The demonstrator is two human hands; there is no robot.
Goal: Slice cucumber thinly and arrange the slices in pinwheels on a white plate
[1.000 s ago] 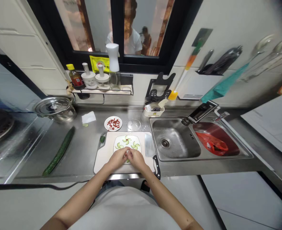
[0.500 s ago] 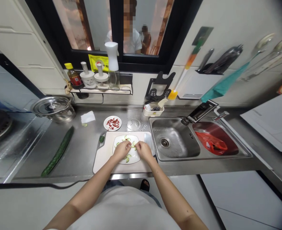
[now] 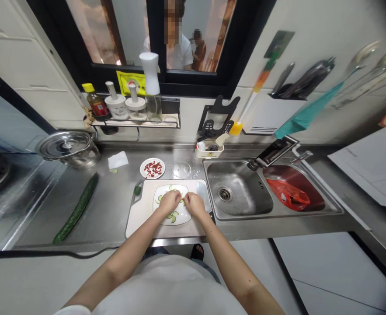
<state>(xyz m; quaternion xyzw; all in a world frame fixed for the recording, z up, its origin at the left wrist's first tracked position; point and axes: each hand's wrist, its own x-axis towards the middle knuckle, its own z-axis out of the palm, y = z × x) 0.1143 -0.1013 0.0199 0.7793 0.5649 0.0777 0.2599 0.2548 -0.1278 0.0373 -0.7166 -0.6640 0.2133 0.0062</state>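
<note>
My left hand (image 3: 170,202) and my right hand (image 3: 193,204) are close together over a white plate (image 3: 182,218), their fingertips nearly touching. Both are closed in a pinch; whatever is between the fingers is too small to make out. Thin cucumber slices (image 3: 172,216) lie on the plate in small fanned groups, some partly hidden by my hands. Beneath the plate is a light cutting board (image 3: 137,223) with a grey edge, a cucumber end piece (image 3: 137,190) at its handle corner. A knife blade (image 3: 202,190) lies along the board's right side. Behind it, a small white dish (image 3: 152,168) holds chopped red pieces.
A whole cucumber (image 3: 76,210) lies to the left, near a lidded steel pot (image 3: 70,148) and white paper (image 3: 118,160). At right is a double sink (image 3: 241,188) with a red plastic bag (image 3: 287,194). A seasoning rack (image 3: 137,124) hangs under the window, where people show.
My hands stay over the same part of the plate, with the left fingers shifted slightly and the fingertips closer together. The whole view has moved a little.
</note>
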